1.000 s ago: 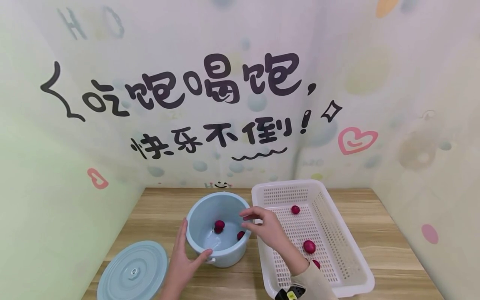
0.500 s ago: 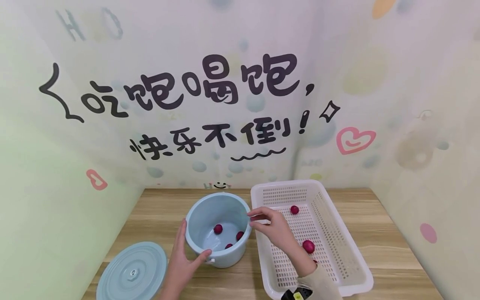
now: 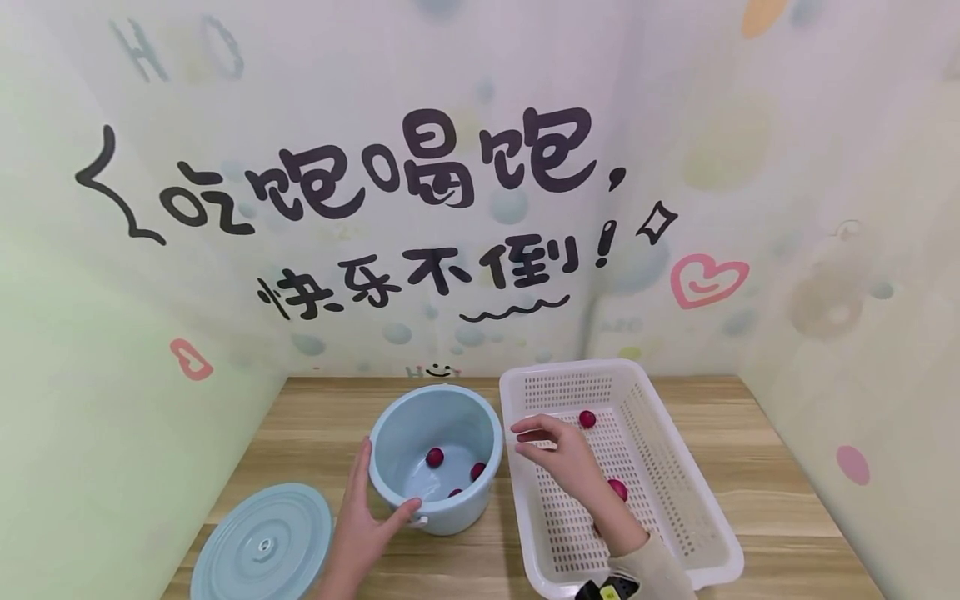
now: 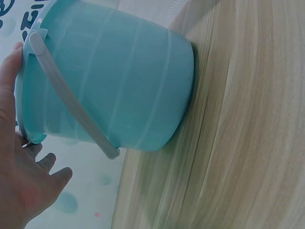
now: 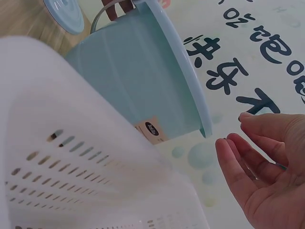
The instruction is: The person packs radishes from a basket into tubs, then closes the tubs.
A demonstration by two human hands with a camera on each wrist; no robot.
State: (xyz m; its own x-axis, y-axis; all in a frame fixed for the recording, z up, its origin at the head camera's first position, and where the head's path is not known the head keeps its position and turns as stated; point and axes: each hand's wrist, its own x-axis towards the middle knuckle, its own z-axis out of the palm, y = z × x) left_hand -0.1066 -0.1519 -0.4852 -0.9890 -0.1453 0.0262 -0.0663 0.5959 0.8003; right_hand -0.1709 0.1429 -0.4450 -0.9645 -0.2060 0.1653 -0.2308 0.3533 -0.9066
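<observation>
My left hand (image 3: 365,523) holds the light-blue bucket (image 3: 450,518) at its left side, thumb on the near rim and fingers along the outside. In the left wrist view, the bucket's handle (image 4: 71,93) hangs down its side. Three small round dark-red fruits lie inside: one fruit (image 3: 435,457) in the middle, another fruit (image 3: 477,472) to the right, and one partly behind the near rim. My right hand (image 3: 558,454) hovers over the left part of the white basket (image 3: 697,508), fingers loosely bent, nothing between them. Dark-red fruits (image 3: 587,419) lie in the basket too, some partly behind my forearm.
A round light-blue lid (image 3: 262,546) lies on the wooden table (image 3: 322,417) left of the bucket. The basket stands close to the bucket's right side. Behind the table rises a wall (image 3: 450,333) printed with black characters.
One fruit has dropped from the right hand's side into the bucket and rolled toward the near wall. The right hand has moved right, from the bucket's rim to above the basket. The left hand stays.
</observation>
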